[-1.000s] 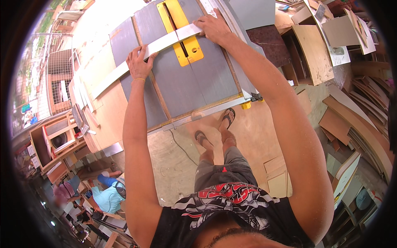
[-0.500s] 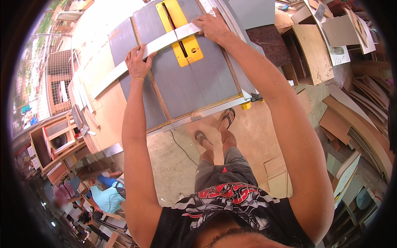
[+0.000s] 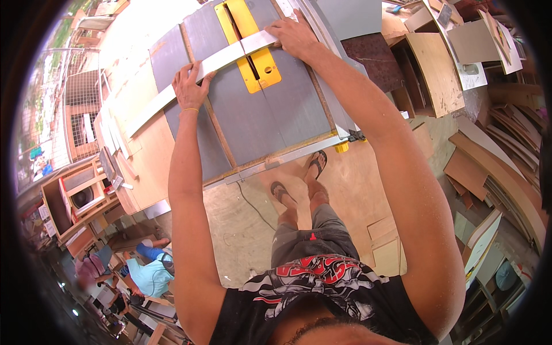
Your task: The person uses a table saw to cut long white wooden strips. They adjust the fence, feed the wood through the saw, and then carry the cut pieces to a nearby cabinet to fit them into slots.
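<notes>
A long white strip of board (image 3: 234, 54) lies crosswise on the grey table saw (image 3: 253, 123), over the slot of its yellow insert plate (image 3: 264, 73). Toward its left part, my left hand (image 3: 191, 87) grips the strip, fingers over the far edge and thumb at the near edge. My right hand (image 3: 292, 37) holds the right end, close to the saw's fence (image 3: 322, 34); some of its fingertips lie beyond the strip. The strip's left end reaches past the saw table over a plywood surface. Whether a blade stands in the slot under the strip is hard to make out.
Plywood (image 3: 144, 167) adjoins the saw on the left. An open wooden cabinet (image 3: 434, 75) and stacked board offcuts (image 3: 512, 149) stand at the right. A dark cord (image 3: 253, 207) runs over the floor near my feet. A person in a light blue shirt (image 3: 150, 276) is at the lower left.
</notes>
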A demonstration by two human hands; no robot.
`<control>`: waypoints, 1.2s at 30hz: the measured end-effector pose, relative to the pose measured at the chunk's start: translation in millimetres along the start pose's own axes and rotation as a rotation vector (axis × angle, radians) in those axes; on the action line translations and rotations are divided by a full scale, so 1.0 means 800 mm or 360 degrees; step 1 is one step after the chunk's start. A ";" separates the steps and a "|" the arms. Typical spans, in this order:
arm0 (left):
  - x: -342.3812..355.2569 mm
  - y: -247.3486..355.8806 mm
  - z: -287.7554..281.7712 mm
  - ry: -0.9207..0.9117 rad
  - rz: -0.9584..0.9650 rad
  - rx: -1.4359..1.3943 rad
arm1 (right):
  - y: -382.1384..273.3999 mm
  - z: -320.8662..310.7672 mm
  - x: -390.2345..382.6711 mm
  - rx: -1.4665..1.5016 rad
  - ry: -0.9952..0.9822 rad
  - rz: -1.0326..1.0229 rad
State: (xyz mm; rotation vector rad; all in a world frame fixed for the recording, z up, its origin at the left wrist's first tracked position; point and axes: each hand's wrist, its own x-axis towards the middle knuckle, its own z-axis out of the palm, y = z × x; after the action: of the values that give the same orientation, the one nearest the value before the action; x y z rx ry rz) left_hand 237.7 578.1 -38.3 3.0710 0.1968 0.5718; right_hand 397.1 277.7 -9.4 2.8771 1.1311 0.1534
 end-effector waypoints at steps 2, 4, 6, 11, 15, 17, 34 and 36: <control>0.000 -0.001 0.001 0.0002 0.0008 0.0019 | -0.001 -0.001 0.000 0.0007 -0.0008 0.0004; 0.001 -0.002 0.002 0.0003 0.0014 0.0026 | -0.001 0.000 0.000 -0.0014 -0.0001 0.0010; 0.002 -0.002 0.002 0.0001 0.0015 0.0022 | -0.001 0.000 0.001 -0.0029 -0.0010 0.0012; 0.003 0.000 0.000 -0.0012 0.0004 0.0002 | 0.002 0.000 0.003 0.0020 -0.0006 0.0000; 0.004 0.001 -0.001 -0.0016 -0.0005 0.0015 | 0.003 0.000 0.003 0.0038 0.0004 -0.0001; 0.004 0.000 0.000 -0.0014 -0.0004 0.0010 | 0.002 0.000 0.003 0.0019 0.0003 0.0002; 0.013 -0.007 0.010 0.0045 -0.0037 -0.0048 | 0.009 0.011 0.009 0.0052 0.0048 -0.0040; 0.013 -0.010 0.011 0.0045 -0.0043 -0.0051 | 0.006 0.010 0.010 0.0058 0.0019 -0.0028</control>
State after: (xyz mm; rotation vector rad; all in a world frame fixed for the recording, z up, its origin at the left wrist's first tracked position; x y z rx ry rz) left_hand 249.5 587.7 -43.2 3.0260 0.2270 0.6117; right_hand 407.0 279.1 -16.0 2.9007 1.1730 0.1509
